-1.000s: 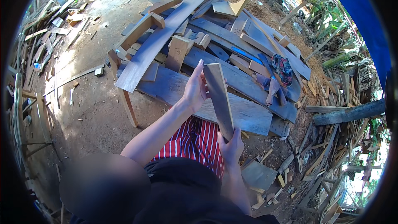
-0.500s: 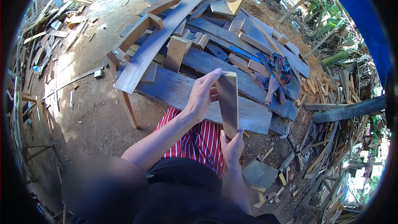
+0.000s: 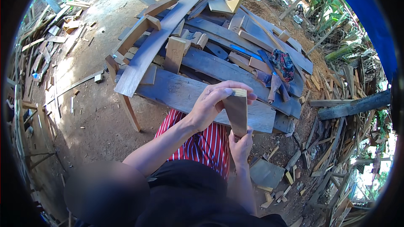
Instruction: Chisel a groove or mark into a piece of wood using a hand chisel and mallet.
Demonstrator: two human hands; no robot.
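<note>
I hold a short, flat wooden board point(image 3: 235, 113) upright in front of my red and white striped trousers. My left hand point(image 3: 212, 103) is closed over its top end, thumb on the upper edge and fingers reaching behind it. Near the lower end, my right hand point(image 3: 240, 145) grips the same board with the thumb along its left side. Just beyond both hands lies a long dark plank point(image 3: 164, 90) of the makeshift work table, piled with more planks and blocks.
On the pile are a leaning long plank point(image 3: 149, 59), a blue strip point(image 3: 245, 51) and crumpled cloths point(image 3: 283, 65). Scrap wood point(image 3: 59, 38) is heaped at the left and right point(image 3: 332, 151). A dark beam point(image 3: 353, 107) juts in from the right, under a blue tarp point(image 3: 370, 12).
The board has tipped so its top end now sits lower and nearer me, slightly rightward. My left hand has moved down with it, its fingers now reaching over the top end.
</note>
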